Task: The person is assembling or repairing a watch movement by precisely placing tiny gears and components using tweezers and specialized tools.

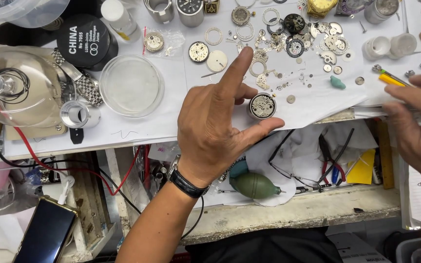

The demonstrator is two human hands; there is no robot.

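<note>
My left hand [215, 124] hovers over the white paper [171, 112] on the bench, index finger raised and thumb stretched out, holding nothing. Just past its thumb lies a round watch movement [262, 105]. My right hand [417, 124] is at the right edge, fingers curled around a thin tool with a yellow handle [391, 79]. Scattered watch parts [293, 48], gears and rings, lie beyond both hands. A teal lump of putty [337, 83] sits among them.
A clear round dish [131, 85], a glass dome cover [18, 87], a black round tin [84, 40] and a metal watch bracelet [84, 85] stand at left. An open drawer below holds a green dust blower [254, 185], glasses and pliers. A phone [45, 234] lies bottom left.
</note>
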